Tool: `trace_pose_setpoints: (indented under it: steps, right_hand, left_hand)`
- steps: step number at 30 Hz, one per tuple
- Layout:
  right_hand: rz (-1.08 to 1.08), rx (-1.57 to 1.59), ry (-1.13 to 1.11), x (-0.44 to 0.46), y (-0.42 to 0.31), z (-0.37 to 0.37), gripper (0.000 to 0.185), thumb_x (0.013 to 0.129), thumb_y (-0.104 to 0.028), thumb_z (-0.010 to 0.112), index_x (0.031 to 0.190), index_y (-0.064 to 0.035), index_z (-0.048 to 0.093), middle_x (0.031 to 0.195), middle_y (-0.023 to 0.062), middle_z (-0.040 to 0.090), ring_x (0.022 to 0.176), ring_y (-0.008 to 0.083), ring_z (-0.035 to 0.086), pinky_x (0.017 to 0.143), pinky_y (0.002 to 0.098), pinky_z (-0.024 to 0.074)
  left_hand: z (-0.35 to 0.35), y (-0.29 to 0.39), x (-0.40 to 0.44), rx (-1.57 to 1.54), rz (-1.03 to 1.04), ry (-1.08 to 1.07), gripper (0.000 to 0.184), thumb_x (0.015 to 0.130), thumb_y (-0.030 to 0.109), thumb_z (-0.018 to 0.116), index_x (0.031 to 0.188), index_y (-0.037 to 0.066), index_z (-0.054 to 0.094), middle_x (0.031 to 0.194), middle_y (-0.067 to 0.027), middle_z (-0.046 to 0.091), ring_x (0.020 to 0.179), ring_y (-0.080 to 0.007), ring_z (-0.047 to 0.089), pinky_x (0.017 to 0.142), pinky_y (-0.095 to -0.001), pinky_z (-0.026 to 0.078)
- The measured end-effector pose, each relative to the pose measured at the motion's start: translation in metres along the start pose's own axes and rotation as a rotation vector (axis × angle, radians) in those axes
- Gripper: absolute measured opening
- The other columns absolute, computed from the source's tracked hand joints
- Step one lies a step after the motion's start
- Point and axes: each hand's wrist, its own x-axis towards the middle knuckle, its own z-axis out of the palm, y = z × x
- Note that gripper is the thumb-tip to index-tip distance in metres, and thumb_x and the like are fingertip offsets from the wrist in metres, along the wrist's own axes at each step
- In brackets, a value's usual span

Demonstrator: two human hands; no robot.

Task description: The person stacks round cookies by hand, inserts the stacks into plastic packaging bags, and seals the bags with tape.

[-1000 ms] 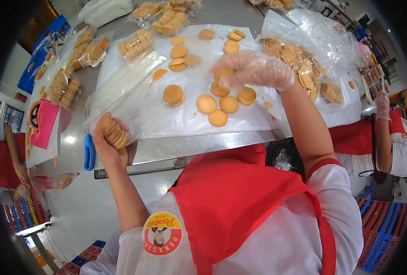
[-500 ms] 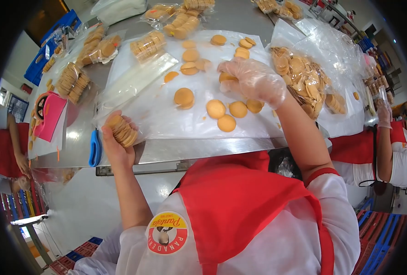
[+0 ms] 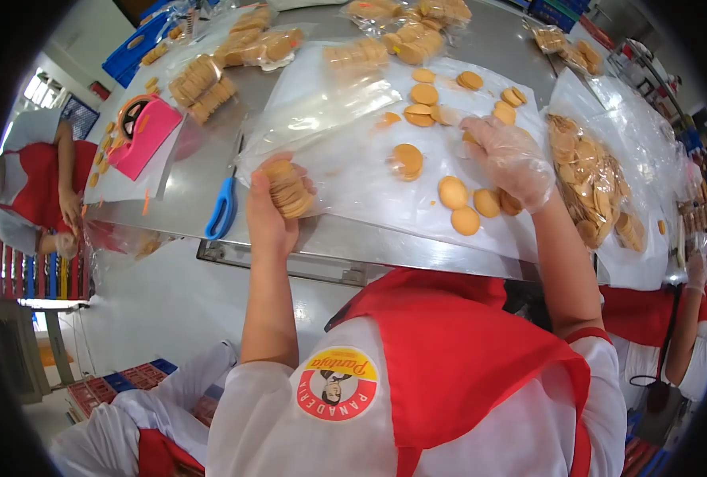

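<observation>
My bare left hand [image 3: 275,208] is wrapped round a clear bag of stacked cookies [image 3: 290,191] at the table's front edge. The bag's loose plastic spreads to the right of the hand. My right hand [image 3: 512,163], in a clear plastic glove, is closed on a round cookie [image 3: 470,137] at its fingertips, mostly hidden by the fingers. Loose cookies [image 3: 453,192] lie on the white sheet [image 3: 369,215] below and around that hand. Blue-handled scissors [image 3: 222,208] rest left of my left hand.
Flat clear bags [image 3: 330,111] lie on the sheet. A large bag of cookies [image 3: 588,175] stands at right, with filled packs [image 3: 202,87] at back left. A pink tape dispenser [image 3: 145,141] sits at left. Other people in red aprons [image 3: 39,187] stand at both sides.
The view has turned, shifting the table and both hands rightward in the picture. My left hand still grips the bagged cookies, and my right hand keeps its cookie.
</observation>
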Motion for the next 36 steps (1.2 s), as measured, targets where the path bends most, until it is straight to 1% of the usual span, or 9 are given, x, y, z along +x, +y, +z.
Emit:
trace_pose_setpoints:
  steps: [4,8,14,17,22,24,27,33,36]
  right_hand:
    - [0.04,0.02,-0.12,-0.004,0.001,-0.004,0.031,0.081,-0.022,0.053,0.108,-0.0053,0.052,0.1,0.0162,0.056,0.091,0.0308,0.054,0.079,0.0354,0.0432]
    - [0.088,0.38,0.05,-0.012,0.02,-0.019,0.04,0.083,-0.032,0.054,0.113,-0.0049,0.051,0.099,0.0162,0.058,0.094,0.0306,0.055,0.08,0.0323,0.0433]
    - [0.083,0.524,-0.433,-0.05,0.001,-0.054,0.043,0.083,-0.038,0.051,0.111,-0.0054,0.052,0.098,0.016,0.056,0.094,0.0306,0.052,0.084,0.0346,0.0397]
    - [0.08,0.434,-0.498,-0.054,-0.009,-0.046,0.043,0.084,-0.04,0.048,0.11,-0.006,0.053,0.102,0.0153,0.055,0.097,0.0316,0.049,0.087,0.0347,0.037]
    - [0.022,0.311,-0.361,-0.057,-0.006,-0.03,0.038,0.083,-0.035,0.049,0.106,-0.0045,0.054,0.103,0.0186,0.053,0.097,0.035,0.049,0.085,0.0377,0.0381]
    - [0.033,0.337,-0.407,-0.058,-0.011,-0.035,0.037,0.082,-0.032,0.052,0.107,-0.0041,0.053,0.102,0.0189,0.053,0.094,0.0357,0.05,0.083,0.0384,0.0396]
    - [-0.036,0.182,-0.266,-0.07,-0.023,-0.039,0.04,0.079,-0.028,0.056,0.111,-0.0044,0.05,0.098,0.0176,0.053,0.086,0.0351,0.053,0.077,0.0388,0.0423]
    - [0.064,0.081,-0.355,-0.081,-0.04,-0.036,0.048,0.077,-0.025,0.059,0.118,-0.0062,0.043,0.096,0.017,0.053,0.08,0.0329,0.054,0.07,0.0395,0.0441]
    - [0.055,0.104,-0.237,-0.081,-0.04,-0.04,0.05,0.076,-0.025,0.059,0.119,-0.0067,0.042,0.095,0.0167,0.053,0.079,0.0332,0.054,0.069,0.04,0.0439]
  left_hand:
    - [-0.005,-0.003,0.002,-0.018,-0.046,0.031,0.055,0.09,0.047,0.033,0.111,-0.001,0.048,0.084,-0.0103,0.055,0.072,-0.0197,0.053,0.066,-0.0322,0.045]
    - [-0.006,-0.005,0.002,0.026,-0.022,0.012,0.057,0.088,0.05,0.036,0.113,-0.001,0.047,0.084,-0.0096,0.054,0.074,-0.0189,0.052,0.068,-0.0313,0.043]
    - [-0.006,-0.003,0.005,0.109,0.0,0.038,0.066,0.08,0.057,0.047,0.111,-0.002,0.048,0.085,-0.0112,0.054,0.073,-0.021,0.054,0.067,-0.0327,0.046]
    - [-0.003,-0.003,0.004,0.101,-0.006,0.062,0.067,0.08,0.057,0.047,0.111,-0.003,0.047,0.084,-0.0112,0.054,0.072,-0.0211,0.054,0.067,-0.0328,0.046]
    - [-0.007,-0.003,0.003,0.062,-0.002,-0.047,0.059,0.088,0.051,0.035,0.114,-0.002,0.046,0.083,-0.0101,0.052,0.074,-0.019,0.05,0.068,-0.0302,0.042]
    - [-0.007,-0.002,0.003,0.06,-0.011,-0.023,0.059,0.088,0.05,0.035,0.114,-0.002,0.046,0.083,-0.01,0.052,0.074,-0.0191,0.05,0.068,-0.0302,0.042]
    - [-0.004,-0.002,0.002,0.071,-0.014,0.011,0.059,0.088,0.05,0.035,0.114,-0.001,0.046,0.083,-0.0099,0.052,0.074,-0.0193,0.05,0.067,-0.0305,0.042]
    - [-0.005,-0.003,0.002,0.071,-0.009,0.02,0.058,0.088,0.05,0.036,0.113,-0.001,0.047,0.084,-0.0101,0.053,0.074,-0.0197,0.05,0.067,-0.0311,0.043]
    - [-0.008,-0.003,0.004,0.037,-0.001,-0.011,0.058,0.088,0.05,0.036,0.113,-0.001,0.047,0.085,-0.0103,0.053,0.075,-0.0199,0.051,0.068,-0.0317,0.043]
